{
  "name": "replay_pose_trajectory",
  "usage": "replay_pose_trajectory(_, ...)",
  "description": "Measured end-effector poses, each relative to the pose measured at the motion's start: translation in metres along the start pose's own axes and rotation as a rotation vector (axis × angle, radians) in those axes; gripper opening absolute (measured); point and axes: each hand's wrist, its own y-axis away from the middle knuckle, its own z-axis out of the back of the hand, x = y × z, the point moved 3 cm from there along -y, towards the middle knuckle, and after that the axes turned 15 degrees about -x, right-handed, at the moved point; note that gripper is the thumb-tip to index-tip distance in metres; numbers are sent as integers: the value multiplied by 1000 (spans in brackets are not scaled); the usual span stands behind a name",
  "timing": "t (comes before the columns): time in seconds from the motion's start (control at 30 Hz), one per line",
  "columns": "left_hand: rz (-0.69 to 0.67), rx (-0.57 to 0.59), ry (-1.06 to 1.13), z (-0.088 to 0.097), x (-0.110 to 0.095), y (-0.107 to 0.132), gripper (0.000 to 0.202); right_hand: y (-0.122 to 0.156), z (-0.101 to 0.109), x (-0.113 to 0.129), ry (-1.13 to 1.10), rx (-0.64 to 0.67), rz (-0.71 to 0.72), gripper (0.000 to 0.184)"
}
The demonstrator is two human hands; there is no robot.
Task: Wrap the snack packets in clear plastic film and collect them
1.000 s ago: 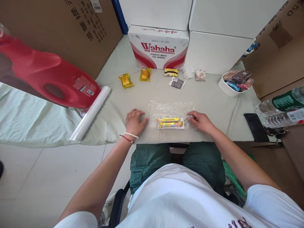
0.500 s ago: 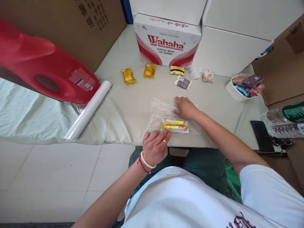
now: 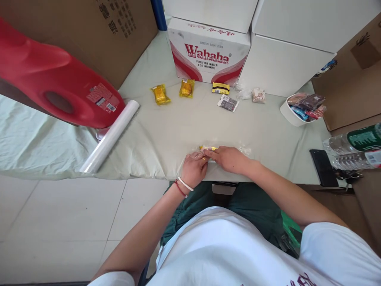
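Note:
Near the table's front edge, clear plastic wrap [image 3: 244, 149] lies folded over yellow snack packets [image 3: 212, 148], mostly covered by my hands; only a yellow strip shows. My left hand [image 3: 194, 170], with a ring and beaded bracelets, has its fingers closed on the wrap at the left end of the packets. My right hand [image 3: 231, 159] comes from the right, its fingers pressed together on the wrap and touching the left fingers. How much wrap each hand grips is partly hidden.
Behind lie yellow-wrapped snacks [image 3: 160, 94], a grey-white sachet [image 3: 228, 103] and a small pale packet [image 3: 258, 95]. A film roll [image 3: 110, 136] and red jug [image 3: 59, 87] stand left. Right are a white tub [image 3: 293, 115], phone [image 3: 324, 167] and bottles [image 3: 364, 139]. A Wahaba-style carton [image 3: 210, 51] stands behind.
My right hand has drawn the far side of the wrap toward me over the packets. Both hands now meet at the packets' left end, and my left hand has shifted slightly forward.

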Motion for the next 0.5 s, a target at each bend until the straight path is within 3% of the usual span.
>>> replay_pose_trajectory(0.07, 60, -82, 226, 2, 15, 1, 37, 7, -9, 4, 60, -15, 18, 54)
replay_pose_trajectory(0.13, 214, -200, 342, 6, 34, 1, 35, 10, -14, 6, 102, -17, 33, 56)
replay_pose_trajectory(0.2, 418, -311, 294, 10, 53, -1, 37, 10, -15, 7, 117, -24, 29, 59)
replay_pose_trajectory(0.27, 529, -380, 177, 16, 64, -10, 55, 9, -14, 10, 117, -26, 18, 62)
replay_pose_trajectory(0.33, 456, -374, 107, 22, 66, -26, 74, 8, -13, 13, 121, -19, 21, 64)
replay_pose_trajectory(0.4, 272, -263, 119, 25, 59, -47, 84, 7, -12, 15, 130, -5, 37, 62)
replay_pose_trajectory(0.47, 116, -81, 195, 26, 52, -65, 74, 7, -12, 15, 135, 9, 47, 59)
replay_pose_trajectory(0.5, 64, 18, 255, 27, 50, -71, 60, 6, -12, 14, 132, 13, 48, 58)
